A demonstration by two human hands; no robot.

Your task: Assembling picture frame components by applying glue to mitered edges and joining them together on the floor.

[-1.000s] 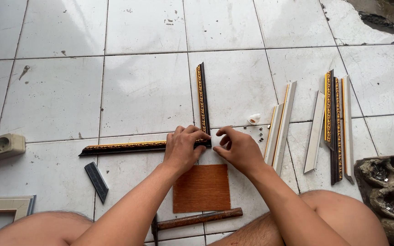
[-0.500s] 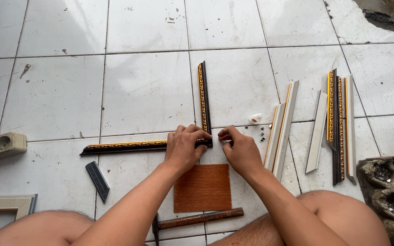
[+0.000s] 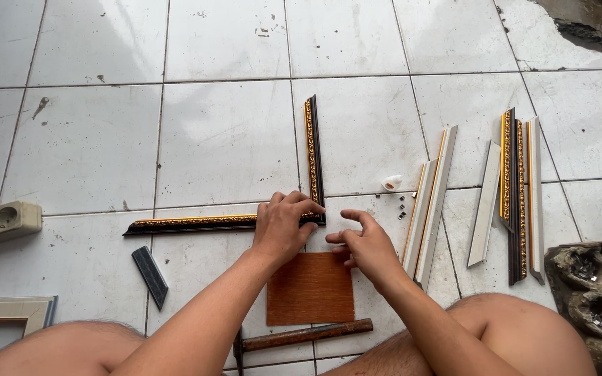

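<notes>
The left hand point(image 3: 283, 226) presses down the mitred corner of two light, stiff gold-trimmed frame mouldings point(image 3: 313, 157), best held near that joint, while the right hand point(image 3: 365, 245) hovers, fingers pinched, maybe empty.

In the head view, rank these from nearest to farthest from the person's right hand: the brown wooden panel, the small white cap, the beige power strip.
From the right hand:
1. Brown wooden panel: just below and left of it, partly under the hands.
2. Small white cap: up and slightly right, on the tile.
3. Beige power strip: far left edge of the floor.
</notes>
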